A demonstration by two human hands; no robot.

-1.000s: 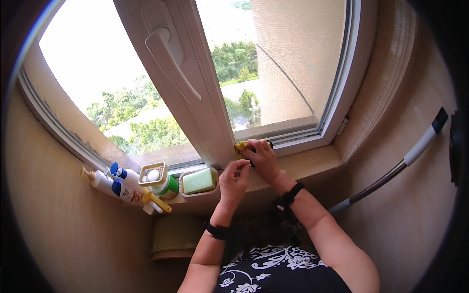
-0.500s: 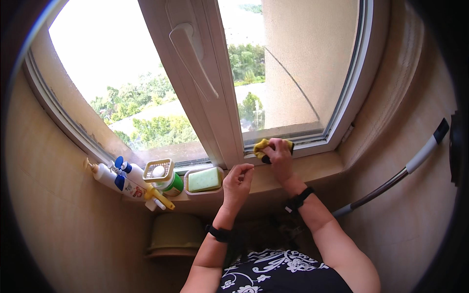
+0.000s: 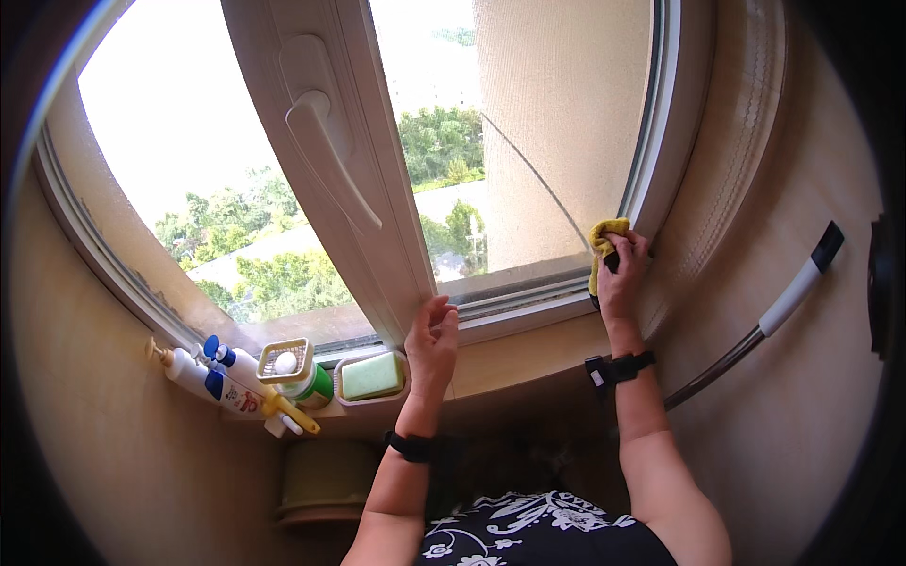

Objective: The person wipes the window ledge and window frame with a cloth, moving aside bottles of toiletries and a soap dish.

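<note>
My right hand (image 3: pixel 627 269) is closed on a yellow and black cloth (image 3: pixel 609 229), pressed to the lower right corner of the right window frame (image 3: pixel 538 314). Part of the cloth hangs down beside the fingers. My left hand (image 3: pixel 433 341) is at the foot of the post between the two panes, fingers loosely bent and apart, with nothing visible in them. Whether it touches the post I cannot tell. Just left of that hand, a soap dish (image 3: pixel 344 396) on the sill holds a pale green sponge (image 3: pixel 372 376).
Pump and squeeze bottles (image 3: pixel 193 373), a small rack with a white round piece (image 3: pixel 285 362) and a yellow-handled tool (image 3: pixel 294 413) crowd the sill's left end. A white handle (image 3: pixel 330 156) juts from the post. A metal pole (image 3: pixel 736 358) leans at right; a basin (image 3: pixel 326 481) sits below.
My right hand has moved the cloth rightward and up along the frame to its corner. My left hand has shifted a little left, and its pinched fingers have loosened. The view has turned slightly right.
</note>
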